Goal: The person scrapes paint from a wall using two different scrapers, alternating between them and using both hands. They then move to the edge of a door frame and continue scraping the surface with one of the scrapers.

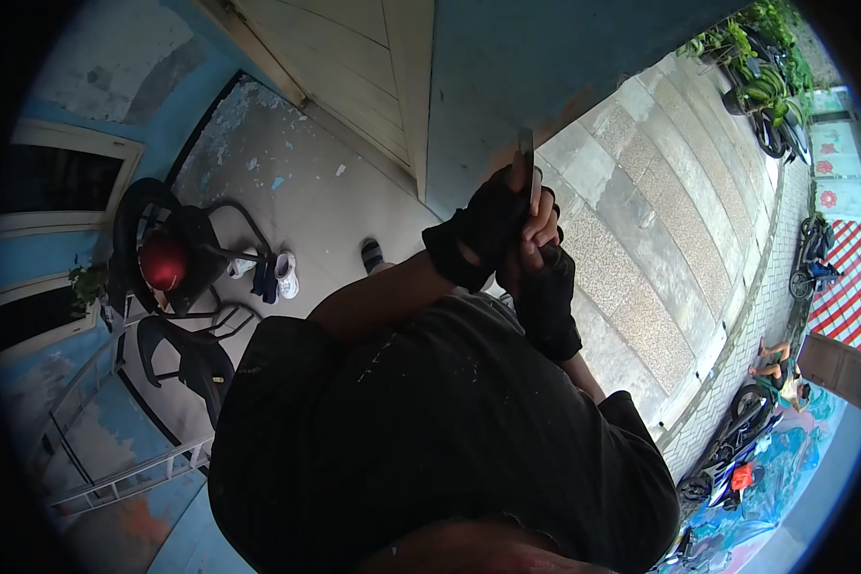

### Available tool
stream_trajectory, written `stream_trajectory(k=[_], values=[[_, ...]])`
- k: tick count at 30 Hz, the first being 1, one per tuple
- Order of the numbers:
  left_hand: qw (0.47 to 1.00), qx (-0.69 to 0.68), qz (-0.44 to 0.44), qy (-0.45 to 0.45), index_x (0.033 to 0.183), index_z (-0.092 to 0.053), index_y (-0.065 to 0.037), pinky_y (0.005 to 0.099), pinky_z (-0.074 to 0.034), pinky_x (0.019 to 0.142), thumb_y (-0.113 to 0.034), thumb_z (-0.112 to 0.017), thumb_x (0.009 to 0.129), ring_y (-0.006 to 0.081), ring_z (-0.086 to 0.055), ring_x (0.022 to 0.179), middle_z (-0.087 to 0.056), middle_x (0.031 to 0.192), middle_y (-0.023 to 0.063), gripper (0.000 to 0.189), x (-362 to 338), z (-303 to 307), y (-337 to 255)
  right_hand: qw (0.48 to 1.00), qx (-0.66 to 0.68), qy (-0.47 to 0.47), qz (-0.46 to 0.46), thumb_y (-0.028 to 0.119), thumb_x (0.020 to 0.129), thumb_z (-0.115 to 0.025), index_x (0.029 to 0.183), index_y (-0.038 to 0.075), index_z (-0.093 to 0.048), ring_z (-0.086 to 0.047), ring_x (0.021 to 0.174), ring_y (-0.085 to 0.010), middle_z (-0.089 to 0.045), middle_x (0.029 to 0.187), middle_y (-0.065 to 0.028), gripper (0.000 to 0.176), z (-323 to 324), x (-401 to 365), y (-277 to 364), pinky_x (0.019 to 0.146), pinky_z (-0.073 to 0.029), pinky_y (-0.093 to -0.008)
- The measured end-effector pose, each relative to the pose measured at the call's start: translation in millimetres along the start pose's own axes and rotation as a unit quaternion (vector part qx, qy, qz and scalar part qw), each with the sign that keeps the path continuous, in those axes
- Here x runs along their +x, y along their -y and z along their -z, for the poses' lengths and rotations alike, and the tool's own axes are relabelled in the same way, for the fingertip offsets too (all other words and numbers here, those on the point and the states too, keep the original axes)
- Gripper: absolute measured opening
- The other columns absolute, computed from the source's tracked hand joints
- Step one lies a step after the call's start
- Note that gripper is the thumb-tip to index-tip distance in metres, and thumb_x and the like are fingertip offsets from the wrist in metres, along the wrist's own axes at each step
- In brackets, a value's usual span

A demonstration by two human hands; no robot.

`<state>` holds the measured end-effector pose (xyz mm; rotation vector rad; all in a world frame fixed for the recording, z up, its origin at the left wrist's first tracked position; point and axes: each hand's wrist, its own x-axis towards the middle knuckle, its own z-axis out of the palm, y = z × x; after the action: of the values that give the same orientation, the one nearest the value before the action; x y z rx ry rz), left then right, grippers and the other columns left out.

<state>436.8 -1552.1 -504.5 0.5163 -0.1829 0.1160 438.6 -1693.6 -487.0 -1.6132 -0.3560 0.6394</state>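
Note:
My left hand [493, 220], in a black fingerless glove, is closed around a thin, flat, blade-like tool [526, 158] that points up and away from me. Just below and to the right, my right hand [543, 287] wears a similar glove. Its fingers are bent and pressed against my left fingers; what lies inside them is too dark to make out. Both hands are together in front of my chest, near the lower edge of a worn blue wall [507, 77].
Left are black chairs [201, 244], a red round object [164, 263], white shoes [285, 275] and a metal ladder [134, 490]. A pale door [354, 67] stands ahead. Right are a paved path [631, 230], potted plants [770, 86], motorbikes [737, 430] and a seated person [787, 378].

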Motion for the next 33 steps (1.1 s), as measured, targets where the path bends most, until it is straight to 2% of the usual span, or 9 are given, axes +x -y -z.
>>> stream_trajectory(k=[2, 6, 11, 14, 23, 26, 27, 31, 33], values=[[1.0, -0.003, -0.014, -0.011, 0.075, -0.051, -0.013, 0.041, -0.051, 0.073, -0.06, -0.025, 0.102, 0.0178, -0.049, 0.055, -0.044, 0.054, 0.0018, 0.06, 5, 2, -9, 0.999, 0.008, 0.046, -0.008, 0.022, 0.1, -0.056, 0.086, 0.001, -0.066, -0.053, 0.059, -0.0091, -0.06, 0.069, -0.0002, 0.028, -3, 15, 5, 0.056, -0.041, -0.0264], [0.998, -0.024, -0.039, 0.032, 0.077, -0.051, -0.014, 0.0417, -0.051, 0.076, -0.059, -0.023, 0.103, 0.0181, -0.049, 0.055, -0.044, 0.055, 0.002, 0.06, 8, 9, -16, 0.999, 0.006, 0.022, 0.035, 0.018, 0.1, -0.056, 0.081, 0.001, -0.065, -0.051, 0.057, -0.0085, -0.057, 0.065, -0.0006, 0.027, -14, 13, 17, 0.054, -0.039, -0.0256], [1.0, -0.01, -0.009, 0.011, 0.075, -0.05, -0.013, 0.0434, -0.051, 0.075, -0.057, -0.023, 0.103, 0.0188, -0.05, 0.054, -0.044, 0.055, 0.0031, 0.06, 1, -5, 11, 0.995, 0.091, 0.006, -0.049, 0.021, 0.1, -0.057, 0.075, 0.002, -0.062, -0.049, 0.057, -0.0085, -0.056, 0.064, -0.0007, 0.031, 5, -9, 6, 0.054, -0.037, -0.0261], [1.0, -0.016, -0.004, -0.002, 0.073, -0.05, -0.013, 0.0444, -0.051, 0.071, -0.059, -0.022, 0.103, 0.0191, -0.049, 0.052, -0.044, 0.053, 0.003, 0.061, 1, -3, 9, 0.998, 0.055, 0.005, -0.027, 0.02, 0.1, -0.056, 0.074, 0.001, -0.062, -0.05, 0.058, -0.0089, -0.056, 0.063, -0.0008, 0.032, 2, -8, 5, 0.055, -0.038, -0.0258], [0.998, -0.021, 0.016, -0.05, 0.072, -0.049, -0.013, 0.0435, -0.052, 0.069, -0.058, -0.02, 0.103, 0.0193, -0.048, 0.051, -0.041, 0.052, 0.0029, 0.062, 1, -14, 8, 0.997, 0.062, -0.01, -0.039, 0.022, 0.099, -0.057, 0.079, 0.001, -0.066, -0.053, 0.061, -0.0102, -0.059, 0.065, -0.0008, 0.03, 5, -7, 6, 0.058, -0.042, -0.027], [0.999, -0.043, -0.027, -0.002, 0.074, -0.05, -0.014, 0.0434, -0.053, 0.07, -0.058, -0.02, 0.103, 0.0193, -0.048, 0.052, -0.042, 0.053, 0.0033, 0.061, 7, -1, -2, 0.999, 0.035, -0.009, -0.023, 0.023, 0.099, -0.058, 0.08, 0.001, -0.066, -0.053, 0.061, -0.01, -0.058, 0.065, -0.0009, 0.03, -2, 7, 11, 0.059, -0.042, -0.0267], [0.998, -0.018, -0.035, -0.042, 0.073, -0.05, -0.014, 0.0427, -0.054, 0.07, -0.059, -0.02, 0.103, 0.0191, -0.047, 0.052, -0.042, 0.053, 0.0034, 0.062, 9, -3, -5, 1.0, 0.012, 0.0, -0.01, 0.024, 0.099, -0.059, 0.08, 0.001, -0.066, -0.053, 0.061, -0.0098, -0.057, 0.065, -0.0009, 0.03, -3, 9, 12, 0.059, -0.042, -0.0265], [0.999, -0.041, -0.003, -0.014, 0.073, -0.05, -0.014, 0.0423, -0.054, 0.074, -0.06, -0.02, 0.103, 0.0186, -0.047, 0.051, -0.041, 0.053, 0.0027, 0.062, 1, -4, 5, 0.998, 0.0, -0.033, -0.061, 0.022, 0.098, -0.061, 0.08, 0.002, -0.066, -0.051, 0.06, -0.009, -0.056, 0.065, 0.0001, 0.027, -8, -7, 29, 0.056, -0.04, -0.0255], [0.999, -0.034, 0.0, -0.019, 0.074, -0.05, -0.014, 0.0424, -0.053, 0.074, -0.059, -0.02, 0.103, 0.0186, -0.047, 0.051, -0.041, 0.053, 0.0026, 0.062, 0, -6, 2, 0.998, 0.043, -0.029, -0.042, 0.021, 0.098, -0.061, 0.081, 0.002, -0.066, -0.051, 0.06, -0.0088, -0.056, 0.065, 0.0001, 0.026, -9, -8, 23, 0.056, -0.039, -0.0252]])
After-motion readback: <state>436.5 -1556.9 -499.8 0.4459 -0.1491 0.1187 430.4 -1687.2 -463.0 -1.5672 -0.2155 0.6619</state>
